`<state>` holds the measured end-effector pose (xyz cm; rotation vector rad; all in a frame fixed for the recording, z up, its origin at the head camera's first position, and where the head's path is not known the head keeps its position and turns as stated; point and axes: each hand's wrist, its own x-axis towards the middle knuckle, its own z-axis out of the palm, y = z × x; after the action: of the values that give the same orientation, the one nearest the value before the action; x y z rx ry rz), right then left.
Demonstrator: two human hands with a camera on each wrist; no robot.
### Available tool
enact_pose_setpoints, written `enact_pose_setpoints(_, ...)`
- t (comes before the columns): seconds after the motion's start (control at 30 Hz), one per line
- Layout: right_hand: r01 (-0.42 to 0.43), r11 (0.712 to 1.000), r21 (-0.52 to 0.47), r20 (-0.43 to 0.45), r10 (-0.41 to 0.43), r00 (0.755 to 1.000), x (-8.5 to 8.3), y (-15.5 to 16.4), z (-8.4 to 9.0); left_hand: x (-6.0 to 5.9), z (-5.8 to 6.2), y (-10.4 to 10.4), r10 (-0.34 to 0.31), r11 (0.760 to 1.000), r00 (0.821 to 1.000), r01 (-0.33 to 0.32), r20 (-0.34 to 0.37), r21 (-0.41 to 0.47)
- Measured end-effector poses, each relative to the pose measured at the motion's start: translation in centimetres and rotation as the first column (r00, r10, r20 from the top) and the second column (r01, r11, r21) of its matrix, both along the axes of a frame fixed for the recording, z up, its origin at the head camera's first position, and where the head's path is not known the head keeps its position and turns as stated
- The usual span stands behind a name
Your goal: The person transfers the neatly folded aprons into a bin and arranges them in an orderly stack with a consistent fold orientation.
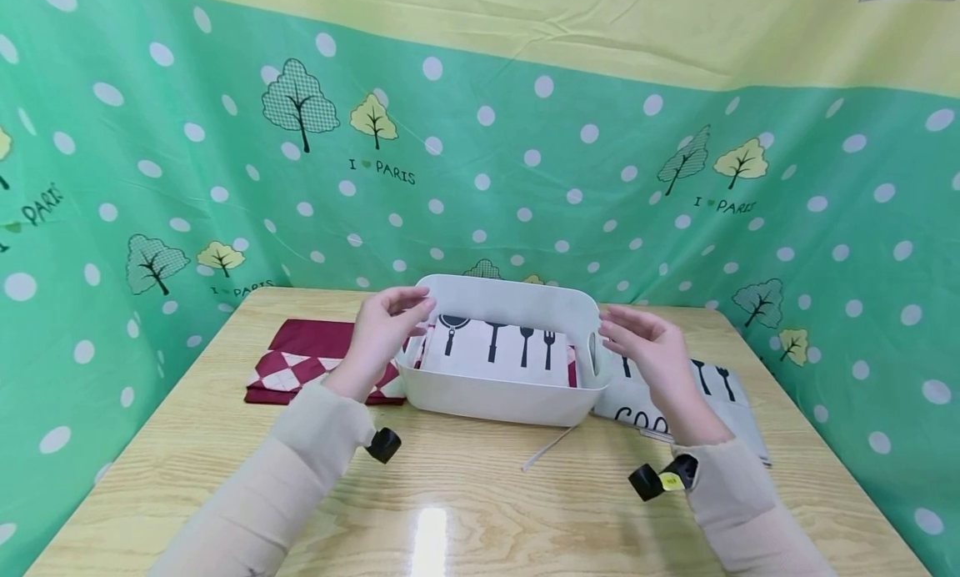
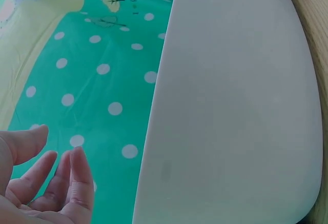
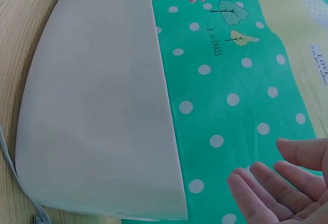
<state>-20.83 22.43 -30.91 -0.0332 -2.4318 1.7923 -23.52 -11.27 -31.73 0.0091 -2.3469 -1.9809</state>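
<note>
A white plastic basket [image 1: 495, 402] stands on the table. Inside lies a folded white cloth [image 1: 480, 356] printed with dark kitchen utensils, with red cloth showing at its sides. My left hand [image 1: 382, 331] hovers by the basket's left end, fingers loosely bent and holding nothing. At the right end, beside the handle hole, is my right hand [image 1: 648, 348], its fingers extended and thumb apart. Both wrist views show bare fingers near the basket's long wall [image 2: 230, 101], with nothing between them.
A folded red cloth [image 1: 311, 335] with a diamond pattern lies left of the basket. On the right is another white cloth [image 1: 738, 402] with utensil prints and lettering, partly behind my right arm. A thin grey strap [image 1: 546, 450] sticks out in front. A green dotted curtain [image 1: 510, 210] hangs behind.
</note>
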Motion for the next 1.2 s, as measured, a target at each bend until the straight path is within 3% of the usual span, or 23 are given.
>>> enact_pose_setpoints(0.57,0.047,0.998,-0.033,0.016,-0.046,0.999,2.4,1.7,-0.9,2.2,-0.3,0.2,-0.027,0.999,1.0,0.027,0.007,-0.017)
enact_pose_setpoints(1.2,0.096,0.995,-0.025,0.052,-0.094,0.994,3.4,3.3,-2.4,4.8,-2.3,1.3,-0.08,0.996,0.997,0.08,-0.004,0.046)
